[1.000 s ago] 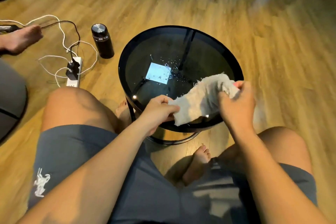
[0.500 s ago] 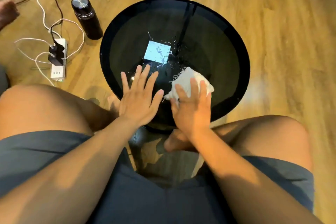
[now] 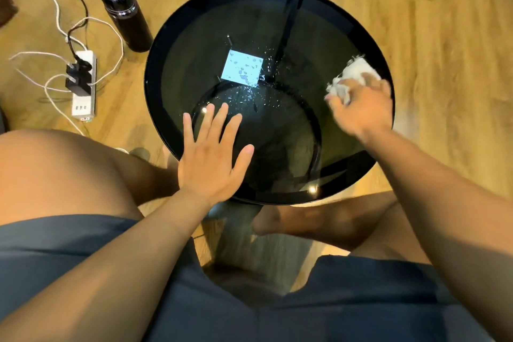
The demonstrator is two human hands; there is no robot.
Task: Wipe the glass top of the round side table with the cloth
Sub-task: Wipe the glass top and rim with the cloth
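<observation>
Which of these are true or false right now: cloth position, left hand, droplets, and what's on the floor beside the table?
1. The right hand presses the cloth near the right edge of the glass top. True.
2. The left hand grips a corner of the cloth. False: it lies flat and open on the glass, apart from the cloth.
3. Water droplets sit near the middle of the glass. True.
4. The dark bottle stands on the table. False: it stands on the floor to the left.
5. A power strip lies on the floor. True.

Wood floor (image 3: 444, 22) w/ power strip (image 3: 83, 83), flask (image 3: 125, 15).
</observation>
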